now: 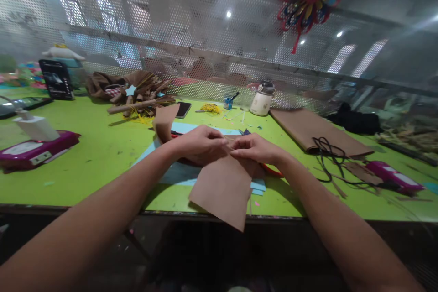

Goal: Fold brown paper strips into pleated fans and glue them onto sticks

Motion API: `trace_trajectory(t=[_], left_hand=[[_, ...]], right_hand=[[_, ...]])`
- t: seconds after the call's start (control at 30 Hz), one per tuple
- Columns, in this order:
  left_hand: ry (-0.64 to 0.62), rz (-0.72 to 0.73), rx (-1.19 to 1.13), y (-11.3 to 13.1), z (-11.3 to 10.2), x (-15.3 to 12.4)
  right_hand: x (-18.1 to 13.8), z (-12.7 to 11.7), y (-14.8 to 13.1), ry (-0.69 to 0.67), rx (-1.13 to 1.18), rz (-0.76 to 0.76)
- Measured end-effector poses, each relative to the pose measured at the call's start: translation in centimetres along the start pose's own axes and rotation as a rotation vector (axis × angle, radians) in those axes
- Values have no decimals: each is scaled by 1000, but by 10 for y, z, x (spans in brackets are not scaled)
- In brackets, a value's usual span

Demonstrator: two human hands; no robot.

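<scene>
My left hand (200, 143) and my right hand (255, 148) meet over the green table (99, 155), both pinching the top edge of a brown paper sheet (224, 189). The sheet hangs down toward me past the table's front edge. Its upper left end curls up behind my left hand. Light blue paper (178, 175) lies under the brown sheet, and a red scissors handle (273, 172) shows beside my right wrist.
A pile of rolled brown paper pieces (137, 93) sits at the back left, a phone (183, 109) beside it. A white jar (262, 99), a brown paper stack (315, 134), black cords (330, 153) and pink boxes (393, 177) (30, 150) lie around. A perforated screen stands behind.
</scene>
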State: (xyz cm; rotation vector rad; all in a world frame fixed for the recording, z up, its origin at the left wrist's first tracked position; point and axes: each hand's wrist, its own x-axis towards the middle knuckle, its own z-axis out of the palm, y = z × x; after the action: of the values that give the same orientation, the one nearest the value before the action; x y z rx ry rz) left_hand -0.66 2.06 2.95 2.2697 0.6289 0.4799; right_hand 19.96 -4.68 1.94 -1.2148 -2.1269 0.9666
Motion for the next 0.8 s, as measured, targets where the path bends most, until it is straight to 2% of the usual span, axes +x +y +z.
trace_trajectory(t=[0.1,0.2,0.43,0.63,0.8], left_hand=[[-57,50,236,-5,6,1],[-41,28,323,-12,8,1],[-79,6,417,-14,6,0],[-79,36,481,-12,3,-1],[-83,82,506,-15,12,3]], right_hand=[[6,7,5,59,-212,-25],[10,13,7,81,-334,-52],[13,20,13,135,-435,-77],[11,13,17,79,-517,-110],[9,11,17,65,-581,-109]])
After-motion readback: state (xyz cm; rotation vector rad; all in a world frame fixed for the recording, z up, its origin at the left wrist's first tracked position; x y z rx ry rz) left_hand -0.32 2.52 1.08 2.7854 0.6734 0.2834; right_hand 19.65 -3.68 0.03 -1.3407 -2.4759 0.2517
